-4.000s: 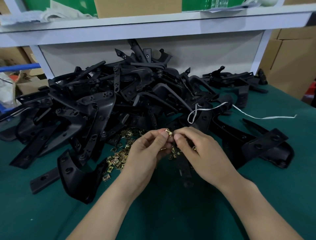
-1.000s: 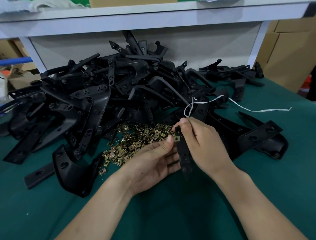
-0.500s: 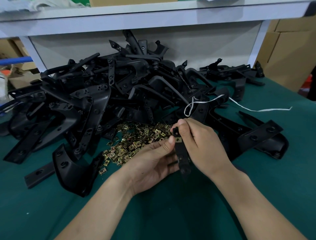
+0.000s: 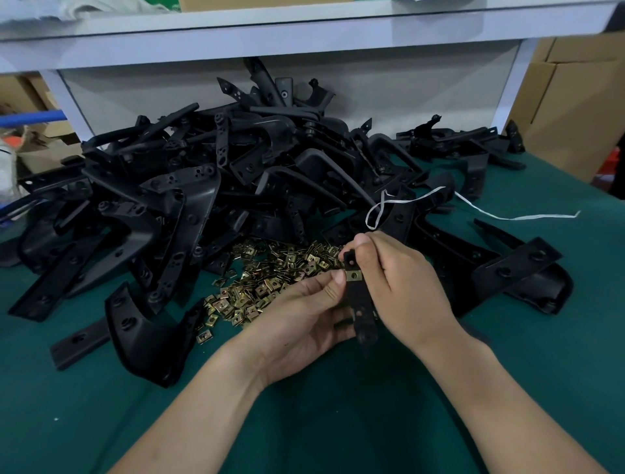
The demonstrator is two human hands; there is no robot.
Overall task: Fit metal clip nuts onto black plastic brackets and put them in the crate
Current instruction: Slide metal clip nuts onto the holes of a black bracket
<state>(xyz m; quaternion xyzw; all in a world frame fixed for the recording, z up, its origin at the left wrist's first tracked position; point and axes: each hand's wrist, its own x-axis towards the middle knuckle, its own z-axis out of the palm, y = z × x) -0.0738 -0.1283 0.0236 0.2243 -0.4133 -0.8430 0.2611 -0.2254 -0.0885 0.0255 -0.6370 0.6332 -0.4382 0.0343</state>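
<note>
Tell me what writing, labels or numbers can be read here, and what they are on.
None can be read.
The green carton on the shelf bears white marks, cut off at the frame's edge and too blurred.
The cardboard boxes, black brackets and clip nuts show no lettering.

The left forearm [image 4: 189, 416] and right forearm [image 4: 500, 399] reach in from the near edge and converge. The left hand [image 4: 297, 318] lies palm up, thumb pressed against the side of a black bracket [image 4: 360, 304], fingers curled beneath it. The right hand [image 4: 406, 284], knuckles up, pinches the bracket's far end between thumb and curled fingers.
</note>
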